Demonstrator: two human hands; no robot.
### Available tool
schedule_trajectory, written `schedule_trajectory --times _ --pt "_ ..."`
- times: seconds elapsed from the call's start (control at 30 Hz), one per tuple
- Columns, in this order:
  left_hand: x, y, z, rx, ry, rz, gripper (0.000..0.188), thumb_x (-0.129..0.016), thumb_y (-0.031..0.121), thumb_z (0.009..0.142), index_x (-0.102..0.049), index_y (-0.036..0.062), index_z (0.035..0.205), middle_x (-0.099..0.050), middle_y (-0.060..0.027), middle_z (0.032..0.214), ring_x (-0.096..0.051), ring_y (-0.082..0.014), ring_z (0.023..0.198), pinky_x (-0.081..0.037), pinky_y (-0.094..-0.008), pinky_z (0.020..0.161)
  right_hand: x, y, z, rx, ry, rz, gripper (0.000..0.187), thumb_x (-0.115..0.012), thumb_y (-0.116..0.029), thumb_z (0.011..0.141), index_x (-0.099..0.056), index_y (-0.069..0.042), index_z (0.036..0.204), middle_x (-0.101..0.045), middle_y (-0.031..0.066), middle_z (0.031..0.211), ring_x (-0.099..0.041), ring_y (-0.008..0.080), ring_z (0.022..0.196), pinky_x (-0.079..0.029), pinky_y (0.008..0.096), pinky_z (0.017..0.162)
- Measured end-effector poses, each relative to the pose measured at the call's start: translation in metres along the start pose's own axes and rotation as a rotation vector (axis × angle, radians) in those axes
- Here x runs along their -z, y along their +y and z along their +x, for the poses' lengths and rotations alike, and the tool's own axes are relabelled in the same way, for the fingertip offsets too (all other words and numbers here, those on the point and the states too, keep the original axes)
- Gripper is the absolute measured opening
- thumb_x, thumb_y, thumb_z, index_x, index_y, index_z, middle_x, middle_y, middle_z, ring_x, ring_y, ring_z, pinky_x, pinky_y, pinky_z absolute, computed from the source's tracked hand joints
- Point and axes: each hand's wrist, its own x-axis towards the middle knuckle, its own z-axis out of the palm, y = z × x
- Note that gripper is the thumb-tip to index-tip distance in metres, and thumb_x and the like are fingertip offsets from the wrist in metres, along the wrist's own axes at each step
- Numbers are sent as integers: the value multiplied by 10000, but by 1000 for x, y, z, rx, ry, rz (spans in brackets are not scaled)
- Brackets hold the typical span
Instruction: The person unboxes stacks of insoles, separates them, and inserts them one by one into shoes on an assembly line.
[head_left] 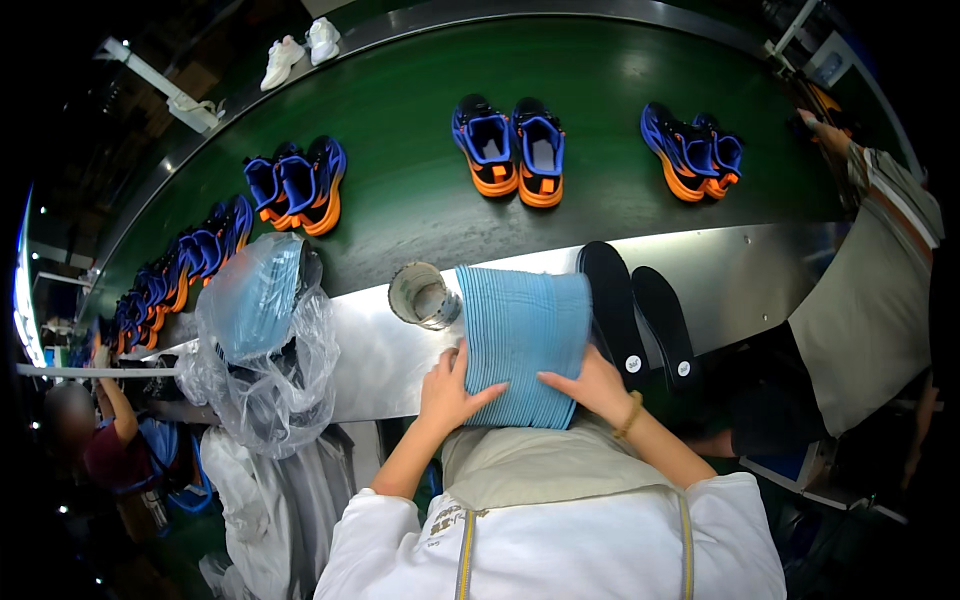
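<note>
A thick stack of thin light blue sheets [525,335] lies fanned in front of my body, its layered edges showing along the left side. My left hand [452,392] grips the stack's near left edge, thumb on top. My right hand [592,388] clasps the near right edge with its thumb laid over the sheets; its other fingers are partly hidden. Close to the stack's left stands a round, worn metal can [424,296]. Two black insoles, a larger one [608,305] and a smaller one [662,325], lie just right of the stack, each with a white round sticker at the heel.
Beyond the metal ledge [375,365] runs a green conveyor belt [400,130] carrying black, blue and orange sneakers [508,150]. A clear plastic bag [265,350] with more blue sheets sits at left. White shoes [300,52] stand on the far edge. Another person [870,290] is at right.
</note>
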Motion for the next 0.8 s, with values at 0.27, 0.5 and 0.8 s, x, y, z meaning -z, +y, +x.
schedule_trajectory --times 0.27,0.5,0.8 --pt "-22 -5 30 258 -12 -976 623 -551 235 776 -314 38 1317 -418 -143 1248 -412 -237 1091 -339 -354 941 -39 24 21 187 215 390 956 -628 -499 734 -159 47 1364 -198 249 1381 -155 357 1304 -159 445 1048" --pt "-13 118 34 350 -550 -1561 699 -402 32 658 -192 174 1310 -355 -36 1164 -406 -206 934 -328 -431 937 158 -9 -83 412 514 158 550 -567 -133 758 -432 6 1273 -290 233 1345 -301 337 1249 -231 408 1021" --pt "-163 260 122 1008 -610 -1812 224 -426 189 717 -530 76 880 -508 -91 1051 -432 -259 1007 -260 -476 960 187 73 -78 173 625 -469 560 -714 -151 664 -539 -100 1193 -373 186 1267 -419 354 1089 -330 408 929"
